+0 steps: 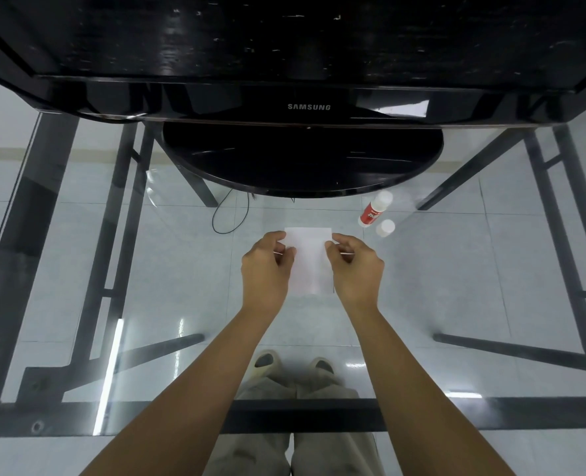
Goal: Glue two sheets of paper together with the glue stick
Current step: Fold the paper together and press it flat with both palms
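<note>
Two hands: the left hand (266, 269) and the right hand (355, 269) are held close together over the glass worktop (456, 269).
Left hand: the left edge of the paper (310, 259) is pinched between the thumb and the curled fingers.
Right hand: the right edge of the paper is pinched in the same way.
Paper: a small white piece is held near the middle of the worktop. It cannot be told if it is one sheet or two, or if it is lifted or lying flat.
Glue: the glue stick (375, 209) is laid on its side on the worktop, near the paper, behind it and to the right. It is not touched by either hand. A red label is seen on it.
Lid: a round white cap (385, 227) is stood just beside the near end of the glue stick.
Screen: a black Samsung monitor (308, 104) is set at the far side on a round black stand (302, 159).
Under the glass: pale floor tiles (61, 235), a thin black cable (230, 214) and the person's shoes (264, 362) are seen.
</note>
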Demonstrator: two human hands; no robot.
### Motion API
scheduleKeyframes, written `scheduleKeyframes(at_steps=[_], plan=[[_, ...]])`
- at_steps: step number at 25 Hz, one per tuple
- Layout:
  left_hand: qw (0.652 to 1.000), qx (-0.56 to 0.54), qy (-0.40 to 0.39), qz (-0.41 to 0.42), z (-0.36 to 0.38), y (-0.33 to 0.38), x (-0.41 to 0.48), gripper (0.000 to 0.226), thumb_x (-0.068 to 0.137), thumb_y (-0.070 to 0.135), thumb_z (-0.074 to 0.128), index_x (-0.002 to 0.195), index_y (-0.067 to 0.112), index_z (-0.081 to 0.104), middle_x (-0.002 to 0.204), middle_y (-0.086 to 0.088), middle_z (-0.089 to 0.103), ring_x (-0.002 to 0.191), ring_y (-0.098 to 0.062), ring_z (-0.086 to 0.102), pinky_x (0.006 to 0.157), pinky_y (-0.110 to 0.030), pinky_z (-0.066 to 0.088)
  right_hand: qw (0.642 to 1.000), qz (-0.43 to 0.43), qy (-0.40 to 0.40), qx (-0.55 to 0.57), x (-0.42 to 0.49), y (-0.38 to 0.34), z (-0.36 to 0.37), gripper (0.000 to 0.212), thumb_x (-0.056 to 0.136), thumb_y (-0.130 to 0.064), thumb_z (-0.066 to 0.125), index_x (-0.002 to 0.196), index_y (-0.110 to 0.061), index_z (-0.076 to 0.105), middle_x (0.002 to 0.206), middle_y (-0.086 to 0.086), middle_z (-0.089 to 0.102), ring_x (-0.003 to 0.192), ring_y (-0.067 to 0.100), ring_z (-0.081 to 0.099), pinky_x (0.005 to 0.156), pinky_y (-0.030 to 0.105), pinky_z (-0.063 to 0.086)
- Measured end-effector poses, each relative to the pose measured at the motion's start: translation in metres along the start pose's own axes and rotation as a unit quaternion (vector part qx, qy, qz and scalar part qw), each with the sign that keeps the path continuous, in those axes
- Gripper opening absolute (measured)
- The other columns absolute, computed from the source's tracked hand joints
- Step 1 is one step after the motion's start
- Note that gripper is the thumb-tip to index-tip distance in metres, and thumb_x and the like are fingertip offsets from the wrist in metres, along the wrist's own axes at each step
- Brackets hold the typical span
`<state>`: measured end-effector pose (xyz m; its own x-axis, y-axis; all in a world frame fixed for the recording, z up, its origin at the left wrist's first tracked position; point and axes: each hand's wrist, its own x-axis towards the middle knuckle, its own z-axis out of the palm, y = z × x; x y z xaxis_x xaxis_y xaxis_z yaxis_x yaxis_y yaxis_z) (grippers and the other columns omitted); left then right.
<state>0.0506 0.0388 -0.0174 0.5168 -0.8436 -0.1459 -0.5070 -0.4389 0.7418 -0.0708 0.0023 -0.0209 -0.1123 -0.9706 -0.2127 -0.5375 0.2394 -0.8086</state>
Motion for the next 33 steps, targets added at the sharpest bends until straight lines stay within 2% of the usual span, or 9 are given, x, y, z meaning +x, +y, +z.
scheduleKeyframes(at_steps=[4, 15, 27, 33], plan=[[1.0, -0.005, -0.001, -0.01, 0.0, 0.001, 0.0, 0.029, 0.086, 0.013, 0.063, 0.115, 0.008, 0.06, 0.092, -0.01, 0.069, 0.068, -0.014, 0.056, 0.07, -0.018, 0.044, 1.0, 0.001, 0.003, -0.011, 0.002, 0.002, 0.002, 0.022, 0.088, -0.021, 0.062, 0.108, -0.014, 0.067, 0.101, 0.004, 0.072, 0.075, 0.004, 0.056, 0.064, -0.003, 0.036], [0.999, -0.01, 0.007, -0.03, 0.001, 0.005, 0.0, 0.028, 0.086, 0.013, 0.063, 0.113, 0.008, 0.059, 0.096, -0.011, 0.07, 0.068, -0.014, 0.056, 0.067, -0.019, 0.044, 1.0, 0.0, 0.005, -0.018, 0.004, 0.005, 0.006, 0.021, 0.088, -0.023, 0.061, 0.108, -0.017, 0.065, 0.097, 0.004, 0.072, 0.067, 0.003, 0.053, 0.06, -0.002, 0.035], [0.999, 0.005, 0.02, -0.041, 0.006, 0.004, 0.001, 0.026, 0.087, 0.014, 0.062, 0.112, 0.007, 0.059, 0.096, -0.01, 0.071, 0.067, -0.012, 0.056, 0.066, -0.018, 0.044, 0.999, -0.003, 0.015, -0.029, 0.003, 0.003, 0.007, 0.022, 0.089, -0.023, 0.061, 0.109, -0.015, 0.065, 0.1, 0.006, 0.072, 0.071, 0.008, 0.057, 0.063, 0.0, 0.033], [0.999, 0.019, 0.03, -0.031, 0.009, 0.005, 0.0, 0.025, 0.087, 0.014, 0.061, 0.11, 0.005, 0.059, 0.096, -0.012, 0.07, 0.077, -0.025, 0.065, 0.069, -0.024, 0.046, 0.998, -0.001, 0.029, -0.053, 0.003, 0.003, 0.011, 0.022, 0.089, -0.023, 0.061, 0.109, -0.015, 0.065, 0.101, 0.006, 0.072, 0.069, 0.006, 0.055, 0.063, 0.0, 0.031]])
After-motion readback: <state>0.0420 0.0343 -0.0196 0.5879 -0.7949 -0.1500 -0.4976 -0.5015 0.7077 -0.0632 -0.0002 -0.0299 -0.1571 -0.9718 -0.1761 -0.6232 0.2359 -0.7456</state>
